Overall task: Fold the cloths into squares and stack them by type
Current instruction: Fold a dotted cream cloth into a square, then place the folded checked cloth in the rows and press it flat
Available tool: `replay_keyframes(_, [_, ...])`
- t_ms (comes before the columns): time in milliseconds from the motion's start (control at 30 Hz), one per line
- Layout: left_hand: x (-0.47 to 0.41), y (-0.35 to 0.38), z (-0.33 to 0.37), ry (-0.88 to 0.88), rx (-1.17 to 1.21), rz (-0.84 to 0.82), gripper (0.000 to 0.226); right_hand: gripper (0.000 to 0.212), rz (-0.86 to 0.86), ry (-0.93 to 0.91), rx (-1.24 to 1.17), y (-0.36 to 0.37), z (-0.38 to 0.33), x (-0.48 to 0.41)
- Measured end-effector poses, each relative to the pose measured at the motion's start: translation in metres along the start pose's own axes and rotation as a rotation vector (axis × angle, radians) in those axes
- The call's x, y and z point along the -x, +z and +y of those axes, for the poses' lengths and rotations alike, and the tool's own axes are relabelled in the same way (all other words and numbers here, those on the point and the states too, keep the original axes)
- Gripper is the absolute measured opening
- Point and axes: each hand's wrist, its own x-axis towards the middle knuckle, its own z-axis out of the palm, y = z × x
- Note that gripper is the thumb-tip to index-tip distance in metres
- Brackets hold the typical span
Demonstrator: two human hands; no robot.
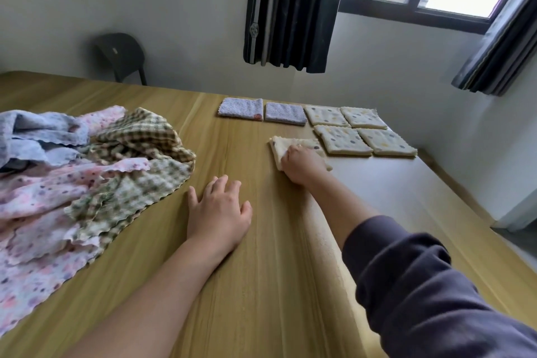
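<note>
Apparently setting a folded cream cloth (286,146) down beside the finished squares.

Soft, light and limp, this cloth should hold its fold only while weight lies on it, so it is best handled flat from above or taken by the doubled edge, not a single layer. It lies on the surface (261,270) just left of four cream dotted squares (343,140), with two lavender squares (241,108) beyond. The right hand (302,167) reaches out on a straight arm and sits on top of it, knuckles raised and fingers bent down; whether they pinch an edge or merely press cannot be told. The left hand (218,212) lies palm down on the surface, fingers spread and holding nothing, near the unfolded heap (87,171) of pink, checked and blue cloths.
</note>
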Motion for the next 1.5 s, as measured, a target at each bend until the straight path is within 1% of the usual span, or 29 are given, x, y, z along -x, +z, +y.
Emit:
replay_keyframes(133, [0.005, 0.000, 0.003, 0.002, 0.000, 0.007, 0.048, 0.051, -0.024, -0.005, -0.090, 0.012, 0.004, -0.031])
replay_keyframes(200, [-0.009, 0.003, -0.002, -0.001, 0.016, 0.016, 0.048, 0.052, -0.015, 0.010, -0.109, 0.015, 0.003, -0.054])
replay_keyframes(667, [-0.008, 0.004, 0.000, -0.006, 0.017, 0.023, 0.047, 0.053, 0.046, 0.020, -0.135, 0.020, 0.006, -0.083])
replay_keyframes(733, [-0.008, 0.005, 0.001, -0.008, 0.006, 0.012, 0.047, 0.051, 0.079, 0.002, -0.153, 0.020, 0.007, -0.078])
replay_keyframes(833, [-0.008, 0.005, 0.001, 0.000, 0.010, 0.022, 0.045, 0.050, 0.211, -0.053, -0.168, 0.019, 0.002, -0.062])
replay_keyframes(900, [-0.010, 0.005, -0.001, 0.025, 0.020, 0.088, 0.039, 0.048, 0.257, -0.137, -0.184, 0.020, -0.010, -0.044])
replay_keyframes(1000, [-0.020, -0.010, -0.025, 0.055, 0.053, 0.325, 0.019, 0.043, 0.229, -0.305, -0.221, 0.027, -0.039, -0.006])
replay_keyframes(1067, [-0.028, -0.027, -0.054, -0.011, 0.007, 0.480, 0.013, 0.041, 0.192, -0.425, -0.220, 0.031, -0.058, 0.017])
replay_keyframes(1167, [-0.030, -0.050, -0.099, -0.182, -0.079, 0.565, 0.015, 0.037, 0.207, -0.543, -0.274, 0.035, -0.092, 0.040])
replay_keyframes(1233, [-0.028, -0.058, -0.120, -0.290, -0.080, 0.533, 0.019, 0.039, 0.207, -0.590, -0.314, 0.039, -0.119, 0.051])
replay_keyframes(1300, [-0.027, -0.059, -0.131, -0.346, -0.041, 0.483, 0.021, 0.042, 0.188, -0.627, -0.315, 0.045, -0.141, 0.056])
replay_keyframes(1400, [-0.026, -0.059, -0.138, -0.346, 0.031, 0.479, 0.021, 0.029, 0.197, -0.641, -0.283, 0.050, -0.164, 0.056])
replay_keyframes(1500, [-0.027, -0.061, -0.142, -0.366, 0.039, 0.492, 0.024, 0.020, 0.292, -0.608, -0.328, 0.049, -0.167, 0.057])
